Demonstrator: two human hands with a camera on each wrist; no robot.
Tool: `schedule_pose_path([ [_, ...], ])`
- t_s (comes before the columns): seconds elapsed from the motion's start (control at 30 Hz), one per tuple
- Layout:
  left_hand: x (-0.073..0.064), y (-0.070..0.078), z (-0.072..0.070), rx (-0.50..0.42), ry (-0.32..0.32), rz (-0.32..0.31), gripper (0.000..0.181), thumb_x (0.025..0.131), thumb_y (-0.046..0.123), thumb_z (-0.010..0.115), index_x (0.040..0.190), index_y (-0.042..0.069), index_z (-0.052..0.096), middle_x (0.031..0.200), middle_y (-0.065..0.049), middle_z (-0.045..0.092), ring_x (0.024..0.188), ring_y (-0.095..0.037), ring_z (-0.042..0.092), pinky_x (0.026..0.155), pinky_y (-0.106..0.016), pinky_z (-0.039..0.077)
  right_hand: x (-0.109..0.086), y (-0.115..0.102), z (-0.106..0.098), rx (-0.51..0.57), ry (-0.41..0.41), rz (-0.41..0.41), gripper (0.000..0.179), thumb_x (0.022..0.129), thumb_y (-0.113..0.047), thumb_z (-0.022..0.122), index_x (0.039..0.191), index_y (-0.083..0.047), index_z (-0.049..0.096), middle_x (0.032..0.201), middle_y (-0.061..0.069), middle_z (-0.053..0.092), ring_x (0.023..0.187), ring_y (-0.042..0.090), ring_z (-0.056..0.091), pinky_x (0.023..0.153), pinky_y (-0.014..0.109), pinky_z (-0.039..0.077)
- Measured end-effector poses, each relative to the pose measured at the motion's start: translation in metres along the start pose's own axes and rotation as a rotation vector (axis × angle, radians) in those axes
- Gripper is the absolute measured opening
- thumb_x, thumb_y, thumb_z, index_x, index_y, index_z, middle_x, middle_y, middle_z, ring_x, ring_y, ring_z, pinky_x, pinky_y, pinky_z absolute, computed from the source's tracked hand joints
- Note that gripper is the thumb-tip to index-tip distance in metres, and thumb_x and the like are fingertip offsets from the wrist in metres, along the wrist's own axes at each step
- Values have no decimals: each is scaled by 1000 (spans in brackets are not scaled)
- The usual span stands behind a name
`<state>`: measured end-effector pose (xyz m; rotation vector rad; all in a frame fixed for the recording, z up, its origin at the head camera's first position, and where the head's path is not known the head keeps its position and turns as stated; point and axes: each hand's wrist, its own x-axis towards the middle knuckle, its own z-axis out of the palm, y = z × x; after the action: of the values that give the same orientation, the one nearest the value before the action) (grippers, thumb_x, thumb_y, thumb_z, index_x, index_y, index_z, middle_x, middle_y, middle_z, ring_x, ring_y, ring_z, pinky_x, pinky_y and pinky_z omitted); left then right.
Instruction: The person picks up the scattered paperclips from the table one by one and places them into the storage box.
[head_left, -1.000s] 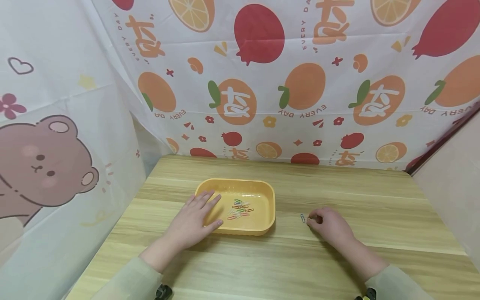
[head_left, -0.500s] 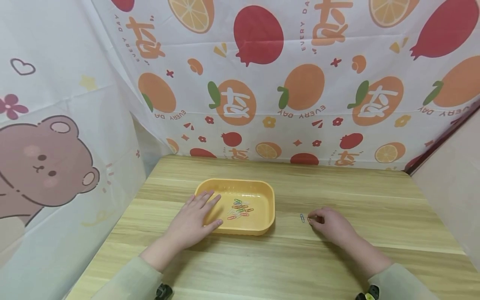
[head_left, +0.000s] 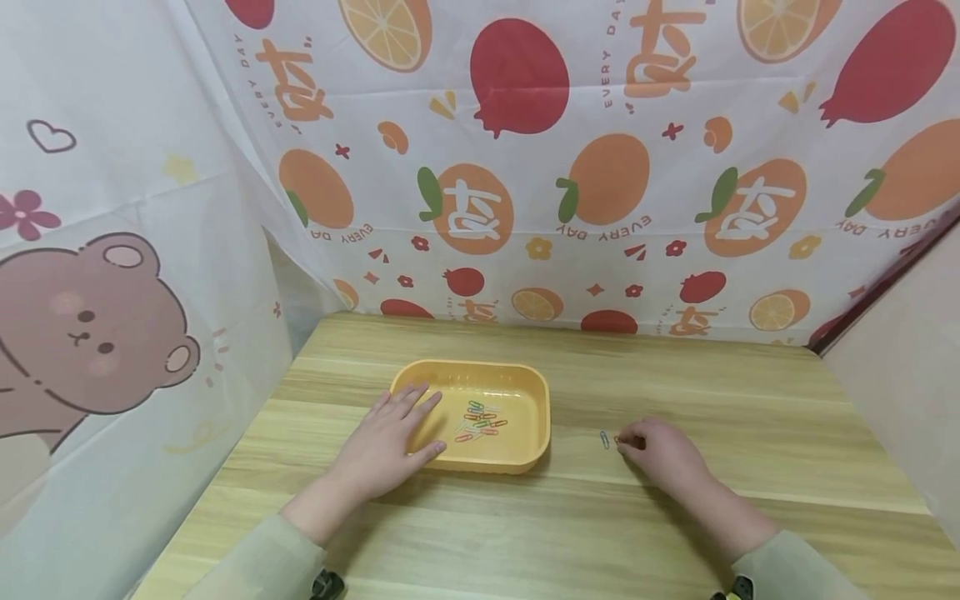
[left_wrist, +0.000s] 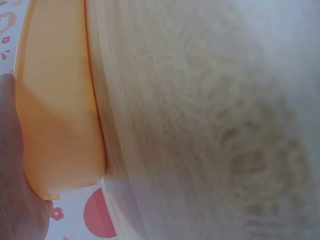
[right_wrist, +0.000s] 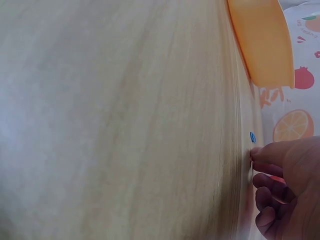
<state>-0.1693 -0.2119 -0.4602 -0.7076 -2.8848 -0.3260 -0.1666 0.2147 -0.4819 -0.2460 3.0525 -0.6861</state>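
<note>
A yellow plastic tray (head_left: pixel 532 462) sits on the table with several coloured paper clips (head_left: pixel 481 423) in a loose heap inside. My left hand (head_left: pixel 382 442) rests over its left end, fingers spread across the rim; the left wrist view shows that hand against the tray wall (left_wrist: pixel 60 110). To the right of the tray, a blue paper clip (head_left: pixel 604 439) lies on the wood. Just beside it my right hand (head_left: pixel 663 454) pinches a small reddish paper clip (head_left: pixel 618 441) at the tabletop, mostly hidden by thumb and index finger. In the right wrist view the blue clip (right_wrist: pixel 253 137) lies near the fingertips.
The wooden table (head_left: pixel 525 542) reaches back to a fruit-printed cloth (head_left: pixel 540 200). A cloth with a bear print (head_left: pixel 97 325) hangs along the left side. A pale panel (head_left: pixel 900 375) stands at the right.
Both hands stay nearly where they were; the right fingertips keep to the same spot beside the blue paper clip. The head view shifts very slightly.
</note>
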Motion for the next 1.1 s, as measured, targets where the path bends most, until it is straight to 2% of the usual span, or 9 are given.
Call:
schedule_pose_path([
  [0.17, -1, 1, 0, -1, -10, -1, 77, 94, 67, 46, 155, 20, 37, 160, -8, 32, 147, -31, 26, 121, -54, 15, -1, 1, 2, -10, 20, -9, 5, 87, -20, 76, 90, -17, 77, 85, -5, 65, 79, 11, 60, 73, 38, 54],
  [0.37, 0, 1, -2, 3, 13, 8, 76, 94, 65, 50, 154, 19, 39, 159, -9, 34, 147, -31, 28, 119, -55, 19, 0, 3, 2, -16, 46, -29, 5, 87, -19, 75, 88, -16, 78, 86, -4, 67, 82, 14, 63, 75, 40, 56],
  [0.77, 1, 2, -3, -2, 1, 5, 76, 94, 63, 53, 154, 19, 38, 159, -10, 34, 147, -32, 27, 120, -55, 18, 4, 7, 4, -17, 35, -15, 5, 88, -21, 75, 88, -17, 79, 85, -6, 67, 80, 12, 62, 73, 38, 55],
  [1.1, 0, 3, -4, 2, 6, 8, 75, 93, 61, 55, 153, 19, 40, 158, -11, 35, 146, -33, 29, 120, -55, 17, 3, 10, 4, 23, 18, 3, 6, 90, -19, 73, 90, -22, 78, 94, -3, 71, 89, 18, 65, 79, 44, 55],
])
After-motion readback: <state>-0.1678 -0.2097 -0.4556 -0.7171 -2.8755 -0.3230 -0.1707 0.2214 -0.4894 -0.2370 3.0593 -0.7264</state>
